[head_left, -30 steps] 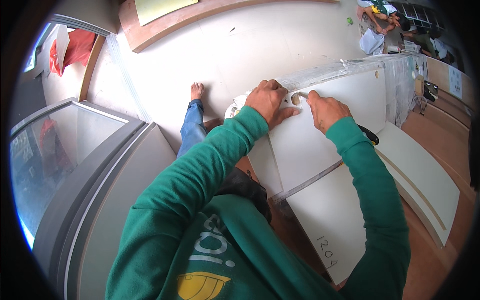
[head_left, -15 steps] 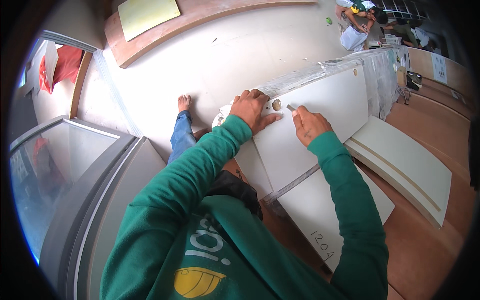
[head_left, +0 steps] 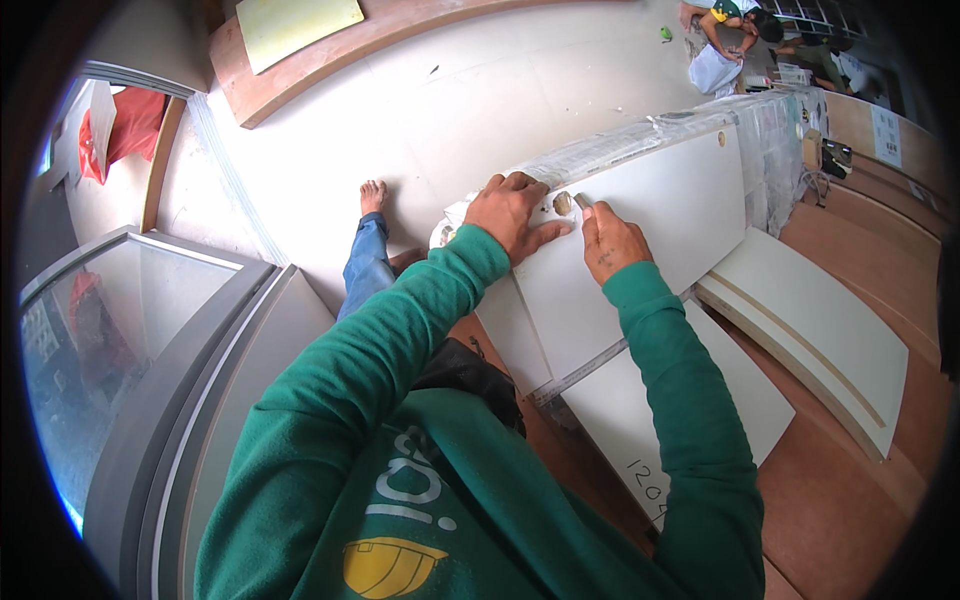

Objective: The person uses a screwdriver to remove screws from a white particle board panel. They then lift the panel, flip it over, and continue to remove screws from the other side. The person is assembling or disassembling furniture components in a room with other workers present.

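Note:
A white panel (head_left: 650, 230) lies in front of me, with a round, rough-edged hole (head_left: 563, 204) near its far left corner. My left hand (head_left: 505, 215) is closed over that corner, its thumb stretched across the face towards the hole and the fingertips hidden at the edge. In my right hand (head_left: 612, 240) is a short, flat, grey blade-like tool (head_left: 582, 201), gripped between thumb and fingers. Its tip is at the right rim of the hole; most of the tool is hidden in my grip. A smaller round hole (head_left: 721, 139) shows near the panel's far right corner.
Plastic-wrapped stacked boards (head_left: 770, 150) lie beneath and beyond the panel. More white boards (head_left: 810, 320) lie at right on brown sheets (head_left: 850, 240). A grey-framed glass door (head_left: 130, 330) stands at left. Another person (head_left: 730, 35) crouches far right.
My right hand has moved slightly left, bringing the blade-like tool from beside the hole to its rim. The left hand keeps its place on the panel; the whole view has shifted a little.

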Available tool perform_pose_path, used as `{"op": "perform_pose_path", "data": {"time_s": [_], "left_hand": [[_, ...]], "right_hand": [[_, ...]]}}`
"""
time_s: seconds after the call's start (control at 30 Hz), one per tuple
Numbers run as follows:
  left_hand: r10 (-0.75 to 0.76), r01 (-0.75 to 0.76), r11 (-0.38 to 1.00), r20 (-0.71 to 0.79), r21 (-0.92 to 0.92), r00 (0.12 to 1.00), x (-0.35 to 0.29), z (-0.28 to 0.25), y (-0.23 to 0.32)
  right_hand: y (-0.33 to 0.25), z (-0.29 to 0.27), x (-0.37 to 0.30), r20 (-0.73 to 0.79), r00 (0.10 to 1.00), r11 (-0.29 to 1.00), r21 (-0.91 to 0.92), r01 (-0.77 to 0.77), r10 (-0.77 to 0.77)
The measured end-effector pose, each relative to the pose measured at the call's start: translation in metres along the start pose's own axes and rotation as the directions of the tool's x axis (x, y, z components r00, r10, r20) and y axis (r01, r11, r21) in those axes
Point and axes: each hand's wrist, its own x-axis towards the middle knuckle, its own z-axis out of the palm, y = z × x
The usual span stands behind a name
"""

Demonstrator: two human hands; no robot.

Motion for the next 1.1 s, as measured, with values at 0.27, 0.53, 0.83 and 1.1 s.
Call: {"op": "perform_pose_path", "data": {"time_s": [0.27, 0.53, 0.83, 1.1], "left_hand": [[0.006, -0.006, 0.999, -0.017, -0.033, 1.0, 0.001, 0.001, -0.001], [0.009, -0.011, 0.997, -0.024, -0.072, 1.0, 0.001, 0.002, -0.003], [0.019, -0.02, 0.999, -0.013, -0.049, 1.0, 0.005, 0.007, -0.006], [0.004, -0.004, 0.996, 0.009, -0.093, 1.0, 0.001, 0.001, -0.003]], "right_hand": [[-0.011, -0.01, 0.004, 0.105, 0.991, 0.99, -0.123, -0.067, 0.08], [-0.034, -0.017, -0.001, 0.183, 0.961, 0.964, -0.204, -0.171, 0.209], [-0.032, -0.011, 0.002, 0.129, 0.964, 0.97, -0.111, -0.218, 0.232], [-0.001, 0.011, -0.009, -0.043, 0.992, 0.985, 0.128, -0.112, 0.118]]}}
